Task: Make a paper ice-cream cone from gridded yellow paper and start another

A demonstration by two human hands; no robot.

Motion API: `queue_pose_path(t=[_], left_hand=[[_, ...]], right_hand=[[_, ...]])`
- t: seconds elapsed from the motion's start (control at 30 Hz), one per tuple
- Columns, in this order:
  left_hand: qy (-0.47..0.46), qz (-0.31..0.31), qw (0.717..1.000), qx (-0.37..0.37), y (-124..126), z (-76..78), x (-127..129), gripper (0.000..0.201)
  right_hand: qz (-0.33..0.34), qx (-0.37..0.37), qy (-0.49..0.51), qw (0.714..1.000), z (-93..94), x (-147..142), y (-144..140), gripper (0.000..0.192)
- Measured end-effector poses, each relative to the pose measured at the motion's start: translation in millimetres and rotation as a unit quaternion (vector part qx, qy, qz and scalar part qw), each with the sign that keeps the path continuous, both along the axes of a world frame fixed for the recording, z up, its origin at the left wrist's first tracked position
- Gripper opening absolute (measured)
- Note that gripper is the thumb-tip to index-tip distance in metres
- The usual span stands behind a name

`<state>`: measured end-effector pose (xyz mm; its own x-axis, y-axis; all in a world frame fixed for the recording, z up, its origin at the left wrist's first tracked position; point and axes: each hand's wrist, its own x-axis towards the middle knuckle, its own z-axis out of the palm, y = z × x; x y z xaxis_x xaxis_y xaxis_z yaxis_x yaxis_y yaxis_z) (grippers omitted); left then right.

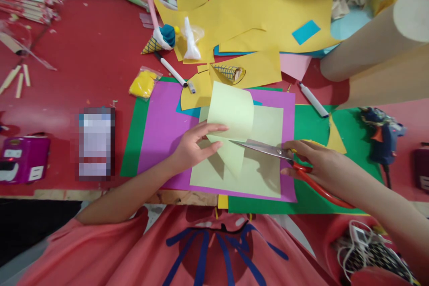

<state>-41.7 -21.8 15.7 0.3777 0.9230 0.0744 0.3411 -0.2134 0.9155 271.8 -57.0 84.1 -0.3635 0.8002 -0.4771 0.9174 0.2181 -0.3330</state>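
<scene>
Left hand (189,147): pale green paper (234,143) is pinched, fingertips half hidden under the fold.
Right hand (313,161): red scissors (268,148) gripped at 3 o'clock, handles covered.

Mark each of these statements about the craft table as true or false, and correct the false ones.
1. The right hand holds red-handled metal scissors. True.
2. The left hand holds a blue marker. False: its fingers grip a curled pale green paper strip.
3. The pale green paper sheet lies on a purple paper sheet. True.
4. A blue glue gun lies left of the papers. False: it lies to their right.
5. The scissor blades point toward the left hand. True.
</scene>
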Motion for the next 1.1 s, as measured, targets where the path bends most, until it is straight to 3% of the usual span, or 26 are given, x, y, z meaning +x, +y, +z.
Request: queue_pose_path(t=[1.1], left_hand=[[-0.014,0.001,1.0,0.009,0.1,-0.3,0.7,0.031]], right_hand=[[0.006,0.008,0.022,1.0,-5.4,3.1,0.5,0.049]])
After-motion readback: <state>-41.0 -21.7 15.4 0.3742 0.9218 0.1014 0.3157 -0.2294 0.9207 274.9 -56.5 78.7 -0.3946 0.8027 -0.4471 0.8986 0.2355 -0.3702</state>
